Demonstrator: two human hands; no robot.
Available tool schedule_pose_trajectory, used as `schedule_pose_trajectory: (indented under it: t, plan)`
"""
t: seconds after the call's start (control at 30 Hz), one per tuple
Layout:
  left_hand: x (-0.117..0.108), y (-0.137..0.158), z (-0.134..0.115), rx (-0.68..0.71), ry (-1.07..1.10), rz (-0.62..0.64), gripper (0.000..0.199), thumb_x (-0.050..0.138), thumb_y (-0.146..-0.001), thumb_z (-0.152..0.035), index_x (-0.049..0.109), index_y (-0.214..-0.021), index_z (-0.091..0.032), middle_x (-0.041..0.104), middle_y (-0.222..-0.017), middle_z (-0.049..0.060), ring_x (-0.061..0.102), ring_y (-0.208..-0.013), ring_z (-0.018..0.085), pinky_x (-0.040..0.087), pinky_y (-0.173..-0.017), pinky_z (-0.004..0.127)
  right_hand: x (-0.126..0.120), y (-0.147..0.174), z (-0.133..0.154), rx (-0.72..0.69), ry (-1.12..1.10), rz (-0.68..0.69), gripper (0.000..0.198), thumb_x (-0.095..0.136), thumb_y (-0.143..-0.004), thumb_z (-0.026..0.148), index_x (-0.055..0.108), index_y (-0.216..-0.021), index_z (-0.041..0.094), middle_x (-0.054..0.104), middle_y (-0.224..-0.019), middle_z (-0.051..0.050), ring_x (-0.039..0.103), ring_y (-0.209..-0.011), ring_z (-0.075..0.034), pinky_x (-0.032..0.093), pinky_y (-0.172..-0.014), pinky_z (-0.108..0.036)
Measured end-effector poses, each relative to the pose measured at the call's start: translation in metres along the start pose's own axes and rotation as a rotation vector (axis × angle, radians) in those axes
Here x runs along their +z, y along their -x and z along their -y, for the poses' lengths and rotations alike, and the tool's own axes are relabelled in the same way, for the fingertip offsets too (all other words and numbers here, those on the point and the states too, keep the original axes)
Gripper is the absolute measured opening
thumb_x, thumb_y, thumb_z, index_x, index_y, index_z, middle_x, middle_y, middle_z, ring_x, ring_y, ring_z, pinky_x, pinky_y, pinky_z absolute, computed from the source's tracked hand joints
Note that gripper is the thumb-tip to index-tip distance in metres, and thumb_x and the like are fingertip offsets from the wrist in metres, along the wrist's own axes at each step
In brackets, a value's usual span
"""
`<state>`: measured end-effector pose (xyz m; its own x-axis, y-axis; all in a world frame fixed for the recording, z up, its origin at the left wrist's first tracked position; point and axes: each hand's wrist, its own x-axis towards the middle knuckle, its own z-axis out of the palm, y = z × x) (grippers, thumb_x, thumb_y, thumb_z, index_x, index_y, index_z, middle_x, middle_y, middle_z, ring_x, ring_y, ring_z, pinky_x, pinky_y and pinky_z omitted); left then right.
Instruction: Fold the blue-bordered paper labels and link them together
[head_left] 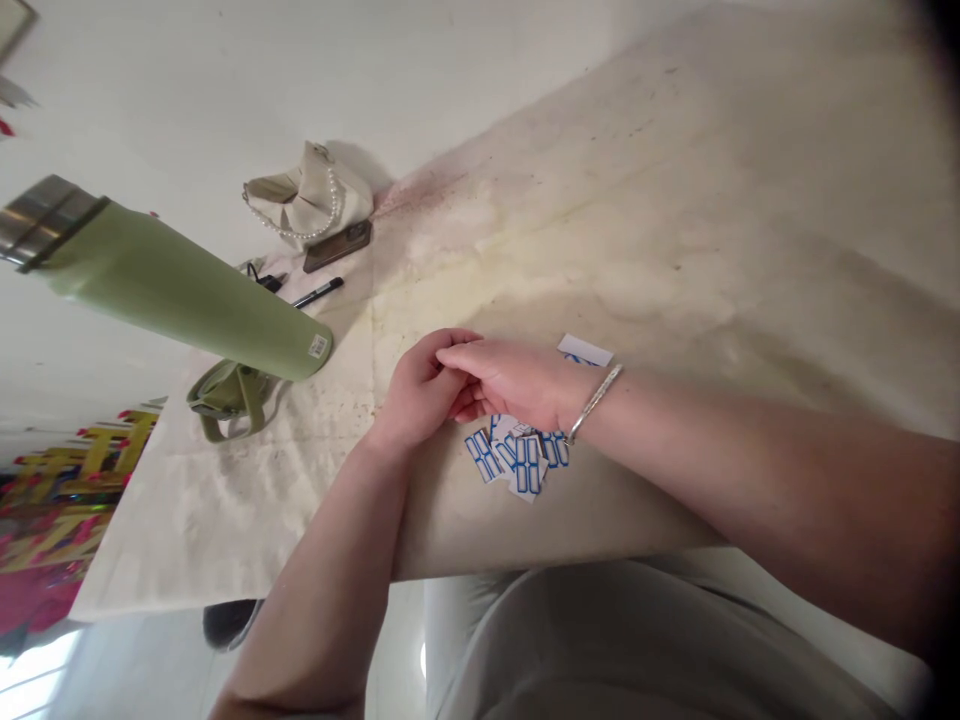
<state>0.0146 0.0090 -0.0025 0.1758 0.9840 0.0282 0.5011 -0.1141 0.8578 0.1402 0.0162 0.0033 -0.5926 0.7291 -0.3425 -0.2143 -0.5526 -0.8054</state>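
Left hand (418, 388), right hand (519, 382) touching — frame centre
Both curled, cannot tell if holding; blue-printed paper cards (527, 466) lie just below.

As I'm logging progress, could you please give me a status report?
Left hand and right hand together, grip contents hidden. Blue-outlined slips piled on table, partly covered by right hand. Green bottle off left.

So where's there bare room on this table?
The widest bare patch of tablecloth spreads beyond the right hand and stray card, right of the handbag. A narrow strip lies between the card pile and the near edge. It's crowded at left, around the bottle, looped green piece, pen and phone.
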Motion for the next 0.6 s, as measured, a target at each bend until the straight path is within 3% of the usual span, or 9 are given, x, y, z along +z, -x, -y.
schedule_pose_trajectory:
  t: [0.6]
  plan:
    - [-0.0015,0.0024,-0.0002,0.079,-0.196,0.014,0.028,0.046,-0.078,-0.016,0.063,-0.101,-0.020,0.067,-0.095,0.002,0.061,-0.088,0.016,0.048,-0.076,0.026,0.0003,0.0000,-0.0007,-0.016,0.028,-0.033,0.007,0.045,-0.081,0.018,0.051,-0.079,0.015,0.052,-0.063,-0.002,0.049,-0.056,-0.010,0.044,-0.052,-0.022]
